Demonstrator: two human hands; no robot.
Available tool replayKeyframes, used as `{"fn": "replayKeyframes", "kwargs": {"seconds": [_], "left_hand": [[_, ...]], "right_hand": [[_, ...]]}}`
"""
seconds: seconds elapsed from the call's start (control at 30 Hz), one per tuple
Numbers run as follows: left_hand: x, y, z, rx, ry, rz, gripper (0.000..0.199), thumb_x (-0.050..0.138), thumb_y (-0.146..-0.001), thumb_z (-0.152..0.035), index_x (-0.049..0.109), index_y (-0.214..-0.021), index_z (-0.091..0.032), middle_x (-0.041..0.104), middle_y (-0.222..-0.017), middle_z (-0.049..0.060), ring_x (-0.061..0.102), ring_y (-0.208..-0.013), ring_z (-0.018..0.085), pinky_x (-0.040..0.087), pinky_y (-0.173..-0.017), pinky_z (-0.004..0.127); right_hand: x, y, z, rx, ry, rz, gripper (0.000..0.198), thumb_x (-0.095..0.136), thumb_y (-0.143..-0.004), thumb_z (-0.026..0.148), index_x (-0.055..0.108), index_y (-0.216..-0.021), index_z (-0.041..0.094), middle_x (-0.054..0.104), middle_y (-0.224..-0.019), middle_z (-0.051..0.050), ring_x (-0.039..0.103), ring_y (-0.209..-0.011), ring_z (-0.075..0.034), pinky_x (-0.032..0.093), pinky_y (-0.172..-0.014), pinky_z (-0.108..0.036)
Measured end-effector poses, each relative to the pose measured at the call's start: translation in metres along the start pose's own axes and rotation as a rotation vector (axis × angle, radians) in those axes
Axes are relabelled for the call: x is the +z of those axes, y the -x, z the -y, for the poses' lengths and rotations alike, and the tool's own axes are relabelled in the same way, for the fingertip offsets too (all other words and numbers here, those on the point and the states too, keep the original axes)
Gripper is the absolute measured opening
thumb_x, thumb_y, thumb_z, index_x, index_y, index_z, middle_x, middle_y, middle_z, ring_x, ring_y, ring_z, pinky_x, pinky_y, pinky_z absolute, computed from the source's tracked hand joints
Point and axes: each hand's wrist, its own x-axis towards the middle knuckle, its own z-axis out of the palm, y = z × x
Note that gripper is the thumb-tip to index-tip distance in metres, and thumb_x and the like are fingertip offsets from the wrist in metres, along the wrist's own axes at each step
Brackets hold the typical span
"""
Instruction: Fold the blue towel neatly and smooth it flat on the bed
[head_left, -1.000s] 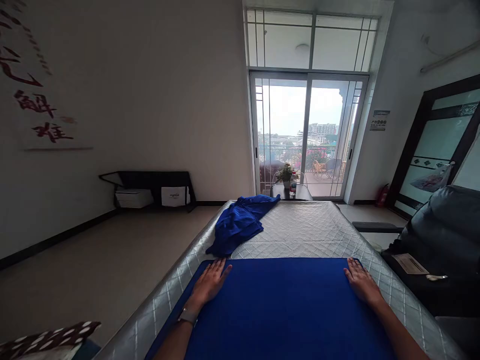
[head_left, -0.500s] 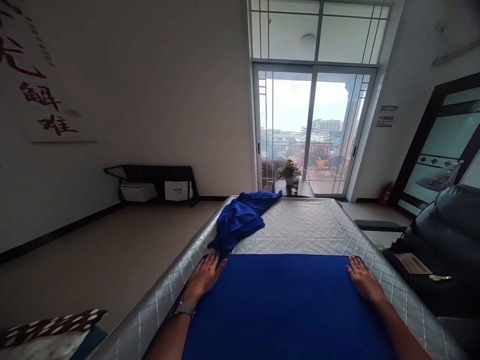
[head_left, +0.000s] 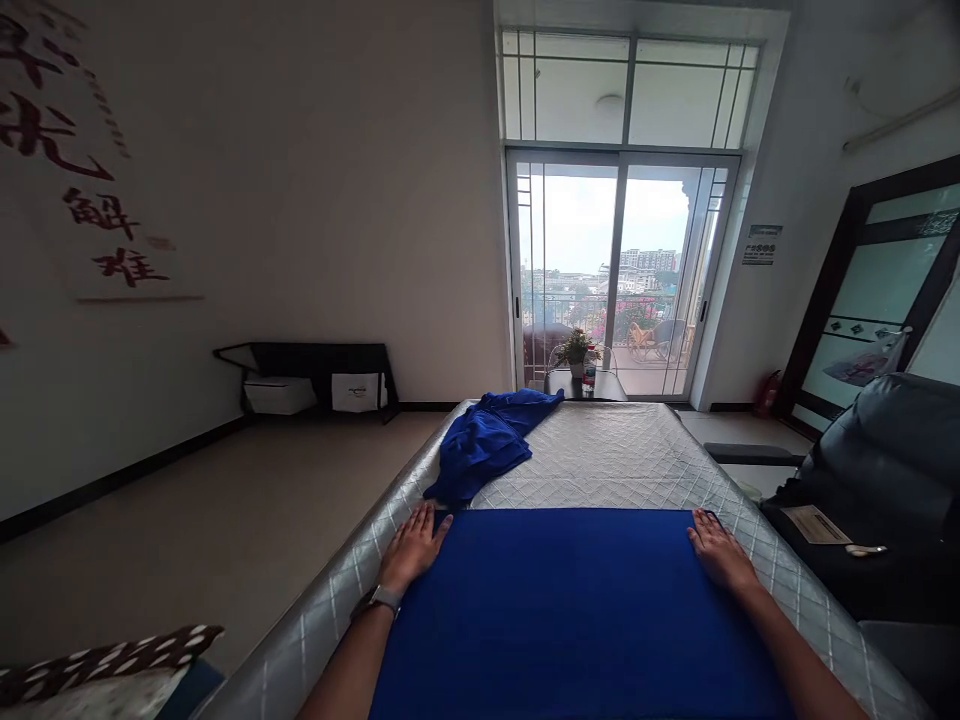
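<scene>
Apart, left hand (head_left: 409,550) flat, right hand (head_left: 721,555) flat

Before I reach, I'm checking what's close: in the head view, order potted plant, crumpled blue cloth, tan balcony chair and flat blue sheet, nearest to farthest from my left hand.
1. Flat blue sheet: under the left hand.
2. Crumpled blue cloth: just beyond that hand.
3. Potted plant: farther ahead, to the right.
4. Tan balcony chair: outside, behind the glass door.
</scene>
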Motion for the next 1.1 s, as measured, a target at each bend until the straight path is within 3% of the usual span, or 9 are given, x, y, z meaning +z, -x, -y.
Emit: {"fn": "replayKeyframes", "kwargs": {"seconds": [0.13, 0.2, 0.33, 0.4, 0.47, 0.53, 0.73, 0.93, 1.1], "left_hand": [[-0.019, -0.001, -0.011, -0.048, -0.016, 0.019, 0.075, 0.034, -0.099, -0.053, 0.039, -0.151, 0.001, 0.035, -0.159, 0.026, 0.033, -0.148, 0.036, 0.029, -0.12, 0.051], [-0.026, 0.002, -0.032, 0.019, -0.027, -0.016, 0.074, 0.035, -0.099, -0.051, 0.038, -0.151, 0.002, 0.032, -0.16, 0.026, 0.031, -0.149, 0.036, 0.028, -0.12, 0.05], [-0.026, 0.024, -0.116, 0.377, 0.047, -0.004, 0.061, 0.031, -0.103, -0.048, 0.045, -0.151, -0.013, 0.039, -0.16, 0.016, 0.035, -0.149, 0.027, 0.031, -0.12, 0.042], [-0.018, 0.04, -0.164, 0.52, 0.121, 0.007, 0.06, 0.027, -0.105, -0.05, 0.047, -0.15, -0.014, 0.043, -0.157, 0.017, 0.038, -0.147, 0.028, 0.033, -0.12, 0.045], [-0.009, 0.053, -0.204, 0.606, 0.168, 0.028, 0.063, 0.025, -0.105, -0.051, 0.044, -0.152, -0.013, 0.043, -0.157, 0.017, 0.037, -0.147, 0.028, 0.033, -0.12, 0.047], [0.0, 0.062, -0.228, 0.642, 0.183, 0.044, 0.064, 0.022, -0.106, -0.051, 0.041, -0.153, -0.012, 0.041, -0.158, 0.017, 0.034, -0.149, 0.027, 0.032, -0.121, 0.048], [0.014, 0.067, -0.233, 0.621, 0.15, 0.049, 0.067, 0.018, -0.106, -0.052, 0.038, -0.155, -0.011, 0.038, -0.16, 0.015, 0.03, -0.15, 0.026, 0.03, -0.123, 0.048], [0.014, 0.066, -0.233, 0.619, 0.127, 0.056, 0.065, 0.018, -0.106, -0.05, 0.037, -0.155, -0.012, 0.038, -0.16, 0.013, 0.028, -0.151, 0.024, 0.026, -0.125, 0.046], [0.015, 0.053, -0.207, 0.521, 0.083, 0.078, 0.068, 0.018, -0.106, -0.054, 0.035, -0.156, -0.011, 0.035, -0.161, 0.015, 0.028, -0.151, 0.026, 0.026, -0.124, 0.048]], "right_hand": [[-0.019, 0.007, 0.021, -0.011, 0.007, -0.006, 0.064, 0.023, -0.098, 0.031, 0.035, -0.154, 0.004, 0.032, -0.162, -0.014, 0.024, -0.152, -0.025, 0.02, -0.124, -0.046], [-0.03, 0.012, 0.047, -0.062, -0.037, -0.015, 0.063, 0.023, -0.099, 0.031, 0.036, -0.154, 0.005, 0.033, -0.162, -0.013, 0.023, -0.152, -0.025, 0.018, -0.124, -0.046], [-0.052, 0.024, 0.127, -0.253, -0.196, 0.067, 0.064, 0.019, -0.102, 0.04, 0.034, -0.156, 0.011, 0.03, -0.164, -0.009, 0.02, -0.153, -0.02, 0.015, -0.125, -0.039], [-0.058, 0.029, 0.169, -0.346, -0.256, 0.109, 0.065, 0.018, -0.102, 0.044, 0.03, -0.158, 0.012, 0.027, -0.165, -0.008, 0.018, -0.154, -0.019, 0.014, -0.125, -0.038], [-0.059, 0.032, 0.203, -0.414, -0.286, 0.143, 0.065, 0.018, -0.102, 0.042, 0.027, -0.159, 0.011, 0.024, -0.165, -0.008, 0.016, -0.154, -0.02, 0.014, -0.125, -0.039], [-0.055, 0.034, 0.225, -0.438, -0.285, 0.165, 0.064, 0.017, -0.102, 0.036, 0.026, -0.159, 0.01, 0.021, -0.166, -0.009, 0.014, -0.155, -0.02, 0.013, -0.125, -0.04], [-0.033, 0.034, 0.233, -0.379, -0.278, 0.153, 0.064, 0.016, -0.101, 0.035, 0.022, -0.16, 0.01, 0.019, -0.167, -0.008, 0.01, -0.155, -0.02, 0.007, -0.126, -0.04], [-0.032, 0.032, 0.231, -0.387, -0.309, 0.161, 0.065, 0.015, -0.102, 0.039, 0.022, -0.16, 0.01, 0.018, -0.167, -0.007, 0.011, -0.155, -0.02, 0.007, -0.126, -0.04], [-0.033, 0.024, 0.201, -0.328, -0.289, 0.173, 0.068, 0.014, -0.102, 0.047, 0.019, -0.161, 0.013, 0.018, -0.167, -0.006, 0.01, -0.155, -0.019, 0.006, -0.126, -0.04]]}}
